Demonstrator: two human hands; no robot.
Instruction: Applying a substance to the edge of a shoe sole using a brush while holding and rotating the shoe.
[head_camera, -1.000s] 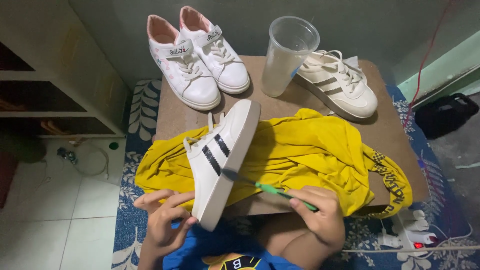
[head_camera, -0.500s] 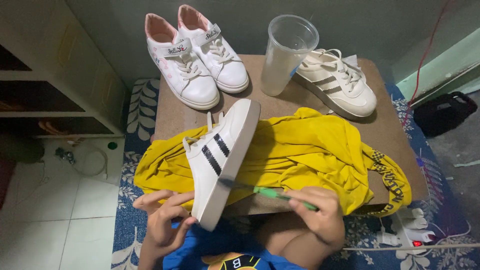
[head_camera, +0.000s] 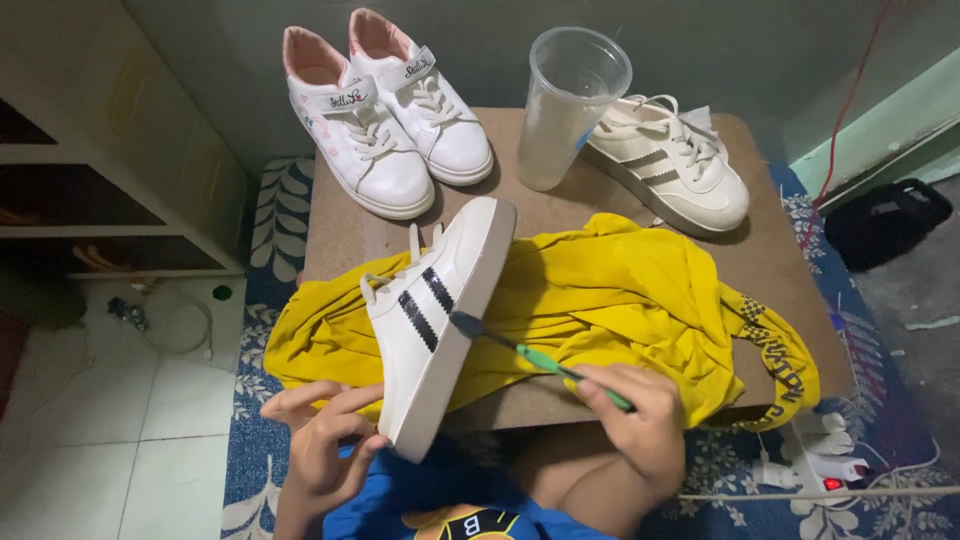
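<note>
My left hand (head_camera: 318, 440) grips the heel end of a white sneaker with black stripes (head_camera: 432, 315), held on its side with the sole edge facing right. My right hand (head_camera: 640, 425) holds a green-handled toothbrush (head_camera: 535, 358) whose bristles touch the sneaker's sole edge near the stripes. The sneaker rests over a crumpled yellow cloth (head_camera: 610, 300) spread on a low brown board table (head_camera: 770, 260).
At the back of the table stand a pair of white sneakers with pink lining (head_camera: 385, 110), a tall clear plastic cup (head_camera: 565, 105) and a cream striped sneaker (head_camera: 670, 160). A white shelf unit (head_camera: 90, 150) stands left. A power strip (head_camera: 825, 465) lies on the blue patterned mat at right.
The brush head has shifted slightly along the sneaker's sole edge; both hands and the shoe stay in nearly the same place.
</note>
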